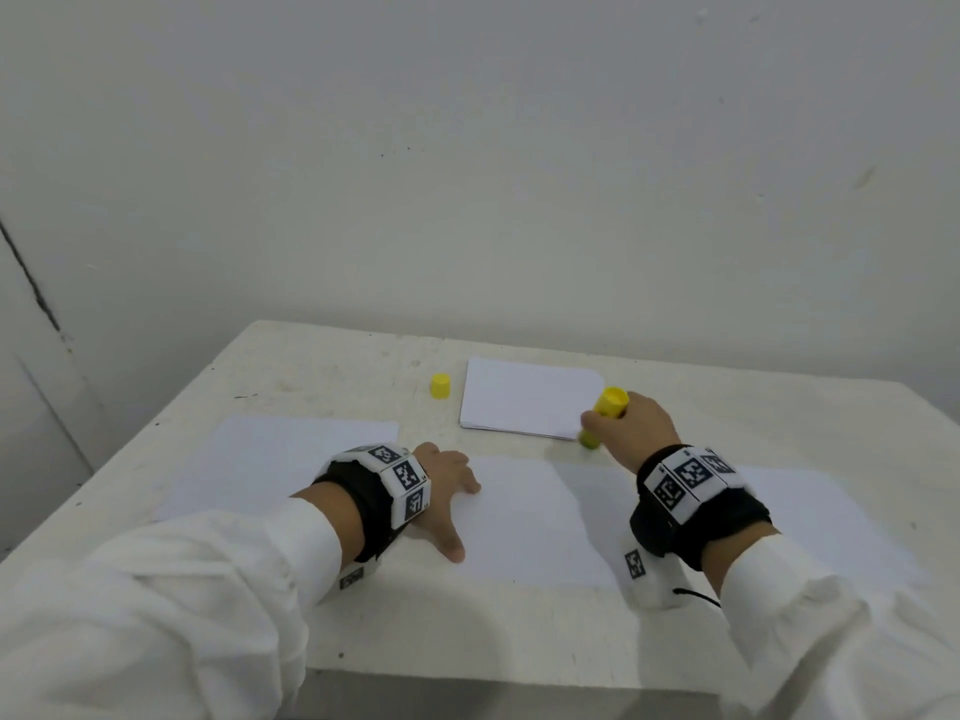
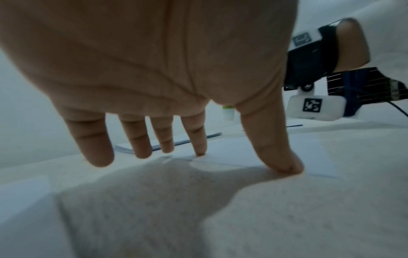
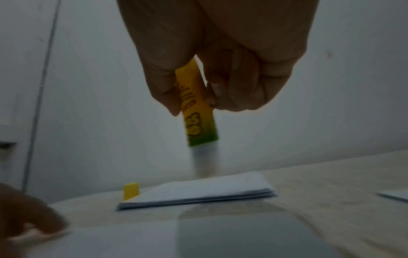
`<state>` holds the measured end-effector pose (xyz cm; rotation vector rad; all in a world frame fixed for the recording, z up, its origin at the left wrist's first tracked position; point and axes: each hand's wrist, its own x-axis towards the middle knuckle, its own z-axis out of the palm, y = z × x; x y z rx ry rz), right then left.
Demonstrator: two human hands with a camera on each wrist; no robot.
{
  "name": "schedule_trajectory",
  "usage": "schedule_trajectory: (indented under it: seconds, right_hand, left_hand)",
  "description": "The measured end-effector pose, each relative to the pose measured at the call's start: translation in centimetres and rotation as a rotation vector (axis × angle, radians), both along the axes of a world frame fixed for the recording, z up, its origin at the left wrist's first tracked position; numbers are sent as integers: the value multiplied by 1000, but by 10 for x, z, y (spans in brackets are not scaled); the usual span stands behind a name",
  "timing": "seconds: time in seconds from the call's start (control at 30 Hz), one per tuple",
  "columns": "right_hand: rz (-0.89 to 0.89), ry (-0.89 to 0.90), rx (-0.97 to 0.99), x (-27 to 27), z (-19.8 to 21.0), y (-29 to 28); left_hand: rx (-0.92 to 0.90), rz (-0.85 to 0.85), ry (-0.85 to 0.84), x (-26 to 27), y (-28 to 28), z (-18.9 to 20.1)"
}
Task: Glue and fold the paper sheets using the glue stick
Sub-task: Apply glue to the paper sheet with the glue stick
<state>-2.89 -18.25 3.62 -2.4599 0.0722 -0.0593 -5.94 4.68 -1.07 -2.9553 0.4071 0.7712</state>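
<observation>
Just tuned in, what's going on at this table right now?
A person is gluing paper. Their right hand grips an uncapped yellow glue stick, tip down, near the small stack of folded white sheets. Their left hand presses spread fingers on the flat white paper sheet in front of them. The yellow cap stands on the white table beside the stack.

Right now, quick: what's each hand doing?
Left hand: open, fingers spread, pressing the paper sheet flat.
Right hand: closed round the uncapped glue stick, tip pointing down.
</observation>
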Motion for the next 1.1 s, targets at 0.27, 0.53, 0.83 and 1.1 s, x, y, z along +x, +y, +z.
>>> schedule_trajectory:
  seconds: [0.27, 0.53, 0.83, 1.1]
  right_hand:
    - [450, 151, -214, -20, -6, 91]
    - [546, 169, -189, -42, -15, 84]
    - [507, 195, -222, -66, -14, 45]
    - [330, 237, -220, -66, -13, -41]
  left_hand:
    - [5, 170, 34, -1, 5, -1]
    - [5, 148, 69, -8, 6, 2]
    - [53, 90, 62, -16, -9, 12]
    - [80, 89, 55, -10, -15, 13]
